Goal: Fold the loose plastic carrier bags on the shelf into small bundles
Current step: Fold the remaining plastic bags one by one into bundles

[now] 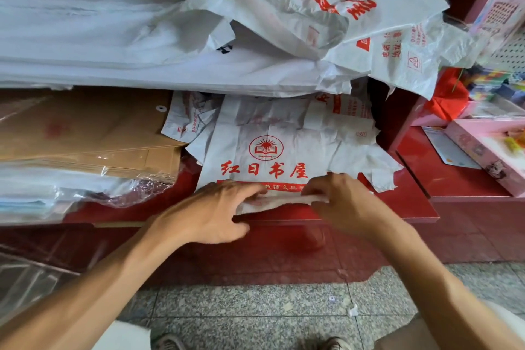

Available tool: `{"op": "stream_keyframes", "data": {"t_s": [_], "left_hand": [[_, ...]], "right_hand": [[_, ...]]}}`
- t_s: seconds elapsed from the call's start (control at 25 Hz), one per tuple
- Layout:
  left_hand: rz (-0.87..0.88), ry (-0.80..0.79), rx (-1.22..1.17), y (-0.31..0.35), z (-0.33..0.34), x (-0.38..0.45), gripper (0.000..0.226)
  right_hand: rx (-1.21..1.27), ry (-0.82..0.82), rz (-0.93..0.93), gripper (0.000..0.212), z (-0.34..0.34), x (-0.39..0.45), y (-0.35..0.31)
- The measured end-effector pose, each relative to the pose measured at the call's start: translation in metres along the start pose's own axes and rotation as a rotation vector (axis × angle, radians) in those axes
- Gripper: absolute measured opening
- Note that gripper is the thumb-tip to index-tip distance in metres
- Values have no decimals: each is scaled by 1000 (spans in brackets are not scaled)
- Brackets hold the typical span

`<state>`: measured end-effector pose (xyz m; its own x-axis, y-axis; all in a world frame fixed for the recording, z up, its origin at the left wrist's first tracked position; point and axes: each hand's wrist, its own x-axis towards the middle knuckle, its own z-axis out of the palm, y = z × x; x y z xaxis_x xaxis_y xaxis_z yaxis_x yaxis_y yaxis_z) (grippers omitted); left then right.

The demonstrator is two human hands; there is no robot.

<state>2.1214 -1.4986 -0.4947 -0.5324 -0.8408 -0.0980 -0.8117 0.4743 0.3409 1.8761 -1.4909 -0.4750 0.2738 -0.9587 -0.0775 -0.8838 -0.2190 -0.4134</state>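
A white carrier bag point(287, 150) with a red book logo and red characters lies flat on the red shelf point(403, 202). Its near edge is turned up into a narrow fold point(284, 202) at the shelf's front. My left hand point(210, 213) pinches the left end of that fold with thumb and fingers. My right hand point(338, 199) pinches the right end. More loose white bags with red print point(326, 8) are heaped on the level above, some hanging over its edge.
A stack of white sheets point(85, 37) fills the upper left. Brown envelopes in clear wrap point(85, 133) lie left of the bag. A pink box point(488, 148) and colourful goods sit on the right shelf. Grey speckled floor point(255, 315) lies below.
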Motion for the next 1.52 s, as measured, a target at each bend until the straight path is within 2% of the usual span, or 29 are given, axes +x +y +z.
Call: {"op": "stream_keyframes", "data": {"t_s": [0.08, 0.2, 0.28, 0.36, 0.48, 0.56, 0.72, 0.84, 0.92, 1.0, 1.08, 1.16, 1.24, 1.32, 1.4, 1.44, 1.52], "left_hand": [[-117, 125, -178, -5, -9, 0, 41], [-306, 248, -463, -15, -22, -2, 14], [-419, 292, -630, -20, -26, -3, 8], [-496, 287, -697, -23, -22, -3, 7], [-558, 192, -693, -24, -13, -2, 12], [-553, 158, -704, -27, -9, -1, 24], [-587, 203, -476, -26, -4, 0, 20], [-617, 185, -340, -25, -4, 0, 34], [-599, 197, -245, -27, -5, 0, 57], [-502, 261, -29, -25, -3, -1, 74], [-295, 396, 155, -15, 3, 1, 72], [-96, 449, 169, -2, 9, 6, 58], [-17, 356, 123, 3, 20, 15, 52], [9, 249, 68, 0, 34, 23, 54], [35, 174, 39, -6, 44, 28, 55], [37, 148, 33, -8, 46, 30, 55], [-22, 69, 47, -10, 45, 31, 56]], "right_hand": [[124, 27, 75, 16, -15, 5, 13], [365, 94, 229, 14, -20, 8, 29], [393, 124, 322, 16, -14, 12, 36], [338, 111, 370, 19, -7, 16, 40], [212, 98, 378, 30, -2, 17, 40], [137, 141, 394, 36, -1, 16, 42], [33, 214, 397, 37, 9, 18, 47], [2, 239, 381, 31, 15, 21, 47], [-17, 261, 378, 28, 16, 23, 47], [-36, 256, 381, 25, 16, 25, 48], [-44, 253, 392, 25, 16, 25, 46], [-99, 315, 404, 28, 14, 24, 39], [-202, 464, 338, 32, 17, 21, 26], [-191, 545, 45, 31, 32, 18, 7], [-118, 362, -213, 43, 53, 17, -10], [-107, 212, -248, 52, 63, 16, -14], [-135, -11, -181, 60, 73, 18, -14]]}}
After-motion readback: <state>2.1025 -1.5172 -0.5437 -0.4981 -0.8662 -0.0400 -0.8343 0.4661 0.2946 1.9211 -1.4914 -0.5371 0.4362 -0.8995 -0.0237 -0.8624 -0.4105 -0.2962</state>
